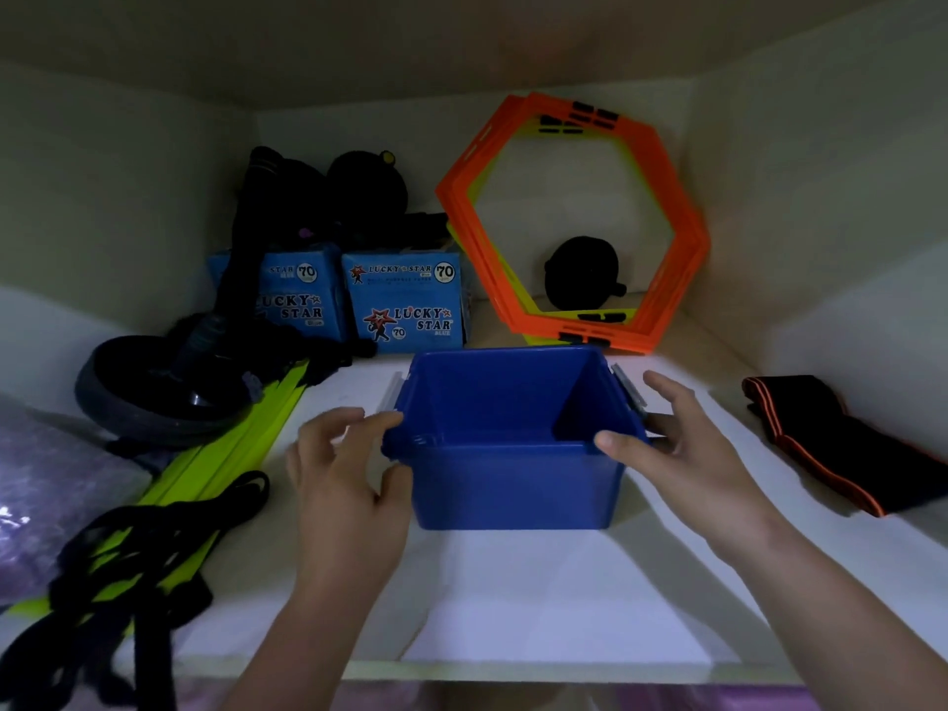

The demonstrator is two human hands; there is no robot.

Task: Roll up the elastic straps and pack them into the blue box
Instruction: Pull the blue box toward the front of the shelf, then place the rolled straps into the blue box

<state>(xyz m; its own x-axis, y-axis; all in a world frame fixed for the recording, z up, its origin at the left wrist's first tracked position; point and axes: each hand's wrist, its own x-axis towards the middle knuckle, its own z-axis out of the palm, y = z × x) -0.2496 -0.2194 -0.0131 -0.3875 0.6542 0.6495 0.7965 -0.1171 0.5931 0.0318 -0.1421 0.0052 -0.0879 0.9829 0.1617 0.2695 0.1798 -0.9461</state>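
Observation:
An empty blue box (513, 484) with grey side latches stands open in the middle of the white shelf (513, 597). My left hand (343, 484) holds its front left corner, thumb on the wall and curled fingers at the rim. My right hand (682, 454) is at the front right corner with its thumb on the rim and its fingers spread loosely beside the right wall. A black elastic strap with orange edges (841, 449) lies flat on the shelf to the right. Tangled black straps (154, 546) lie at the left over a yellow-green ladder (231, 454).
Behind the box lean orange hexagon frames (667, 238) with a black round object (579, 274) inside. Two blue Lucky Star cartons (405, 300) stand at the back left with black gear on top. A black wheel (159, 392) sits at the left. Cabinet walls close in both sides.

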